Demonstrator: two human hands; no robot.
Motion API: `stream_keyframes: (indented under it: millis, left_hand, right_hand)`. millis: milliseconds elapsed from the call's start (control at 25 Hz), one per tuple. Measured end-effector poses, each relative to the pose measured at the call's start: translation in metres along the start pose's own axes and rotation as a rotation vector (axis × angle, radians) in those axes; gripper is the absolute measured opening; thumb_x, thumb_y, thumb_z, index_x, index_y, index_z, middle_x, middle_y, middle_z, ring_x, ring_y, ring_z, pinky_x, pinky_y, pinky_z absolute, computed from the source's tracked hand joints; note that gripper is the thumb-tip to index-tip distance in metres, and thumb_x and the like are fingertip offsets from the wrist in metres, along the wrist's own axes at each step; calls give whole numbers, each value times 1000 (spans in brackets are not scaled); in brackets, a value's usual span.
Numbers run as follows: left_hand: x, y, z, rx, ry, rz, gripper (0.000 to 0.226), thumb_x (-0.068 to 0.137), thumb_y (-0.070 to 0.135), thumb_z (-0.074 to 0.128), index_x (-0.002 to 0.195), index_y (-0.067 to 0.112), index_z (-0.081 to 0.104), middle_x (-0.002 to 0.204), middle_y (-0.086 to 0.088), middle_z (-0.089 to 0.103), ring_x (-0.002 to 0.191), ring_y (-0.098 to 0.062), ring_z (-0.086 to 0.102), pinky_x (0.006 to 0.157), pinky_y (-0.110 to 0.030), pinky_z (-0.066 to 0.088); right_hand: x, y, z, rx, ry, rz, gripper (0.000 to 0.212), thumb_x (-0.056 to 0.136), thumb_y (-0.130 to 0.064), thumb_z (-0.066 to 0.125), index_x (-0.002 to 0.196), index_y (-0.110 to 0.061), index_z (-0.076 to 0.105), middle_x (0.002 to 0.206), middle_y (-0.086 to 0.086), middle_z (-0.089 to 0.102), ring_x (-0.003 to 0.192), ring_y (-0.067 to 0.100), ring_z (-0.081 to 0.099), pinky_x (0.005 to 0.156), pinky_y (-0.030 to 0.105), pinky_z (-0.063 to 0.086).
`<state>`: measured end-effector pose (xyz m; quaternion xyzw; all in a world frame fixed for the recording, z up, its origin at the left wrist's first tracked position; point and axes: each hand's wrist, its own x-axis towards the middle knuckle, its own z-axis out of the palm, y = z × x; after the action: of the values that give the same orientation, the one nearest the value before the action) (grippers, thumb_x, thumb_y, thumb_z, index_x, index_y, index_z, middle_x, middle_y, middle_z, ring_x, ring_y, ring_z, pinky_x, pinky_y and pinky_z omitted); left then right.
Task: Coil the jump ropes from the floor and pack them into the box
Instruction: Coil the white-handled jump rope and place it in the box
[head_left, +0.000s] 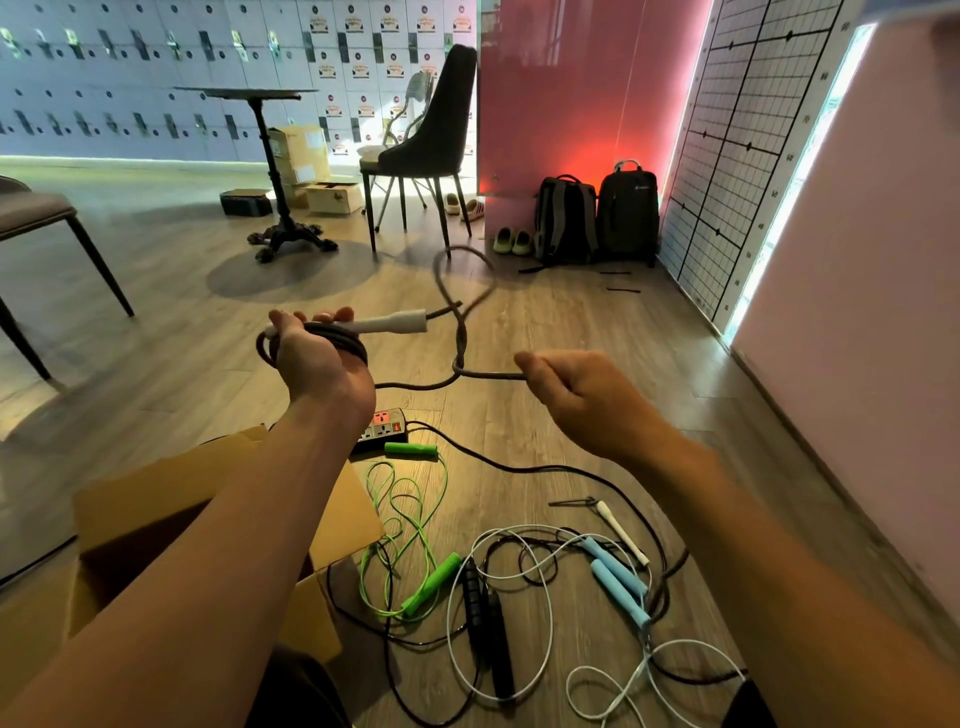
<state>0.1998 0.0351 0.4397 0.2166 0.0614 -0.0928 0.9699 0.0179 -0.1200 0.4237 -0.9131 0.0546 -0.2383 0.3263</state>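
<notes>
Midway through coiling, the left grip (317, 358) clasps the loops and white handle (384, 322) of a grey jump rope (493, 375); the right grip (566, 389) pinches its slack, next to be wound on, cardboard box (156, 493) open below

Wood-grain planks on the floor (571, 332), matt with a faint sheen. Brown cardboard box (156, 499), matt. Braided, cloth-like grey rope (460, 338), dull and rough; its white handle (387, 322) looks like soft foam, matt. Thin green cord (445, 480): smooth plastic, glossy. Matt, foam-look blue handles (618, 577). Glossy, reflective pink wall panel (561, 93).
</notes>
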Motion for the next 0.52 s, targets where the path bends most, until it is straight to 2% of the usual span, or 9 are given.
stream_keyframes:
  millis: [80, 160, 200, 280, 320, 400, 480, 520]
  left_hand:
    - [4, -1, -5, 156, -34, 77, 23, 106, 33, 38, 93, 15, 46, 73, 1, 47, 62, -11, 55, 77, -25, 53]
    - [10, -3, -13, 418, -136, 184, 26, 107, 32, 36, 89, 16, 46, 71, 2, 51, 64, -10, 60, 81, -26, 51]
    - [9, -5, -15, 586, -208, 241, 28, 107, 32, 35, 86, 16, 47, 71, 1, 54, 66, -9, 61, 81, -25, 49]
    - [9, -9, -24, 915, -422, 349, 34, 107, 32, 33, 82, 17, 50, 73, -3, 59, 66, -7, 60, 77, -25, 47]
    - [9, -12, -29, 1138, -530, 466, 35, 108, 30, 31, 83, 15, 53, 75, -7, 61, 64, -7, 60, 72, -27, 47]
    - [1, -18, -33, 1527, -679, 660, 36, 108, 23, 29, 97, 5, 58, 85, -19, 66, 72, -21, 65, 71, -34, 48]
    - [-12, -27, -25, 1716, -758, 313, 37, 106, 33, 36, 94, 5, 59, 90, -19, 67, 83, -32, 63, 78, -38, 47]
    - [-13, -29, -26, 1742, -854, 134, 41, 104, 40, 40, 87, 8, 58, 84, -14, 65, 77, -29, 62, 78, -40, 48]
  right_hand:
    - [-2, -1, -5, 11, 7, 16, 32, 93, -48, 54, 83, -19, 63, 58, -4, 51, 49, 6, 41, 52, 21, 39]
    - [-5, 3, -8, 16, 14, 34, 18, 95, -37, 58, 96, -22, 66, 59, 0, 55, 48, 6, 42, 51, 21, 39]
    - [-5, 6, -9, 9, 41, 40, 15, 97, -33, 57, 96, -21, 66, 60, 3, 56, 48, 7, 43, 50, 24, 39]
    - [-5, 12, -11, -53, 153, 40, 23, 101, -32, 51, 86, -19, 63, 60, 1, 54, 48, 8, 43, 50, 28, 39]
    - [-4, 14, -12, -100, 227, 42, 28, 102, -32, 48, 80, -20, 59, 60, -2, 52, 48, 8, 43, 49, 29, 39]
    - [-2, 18, -16, -192, 377, 65, 33, 104, -34, 44, 75, -21, 53, 58, -6, 48, 48, 10, 43, 47, 31, 40]
    - [-2, 23, -20, -225, 489, 100, 38, 104, -37, 42, 74, -15, 52, 56, -4, 47, 47, 14, 43, 45, 36, 42]
    - [-3, 26, -23, -227, 528, 126, 40, 105, -38, 41, 74, -14, 52, 56, -3, 47, 46, 15, 43, 45, 37, 42]
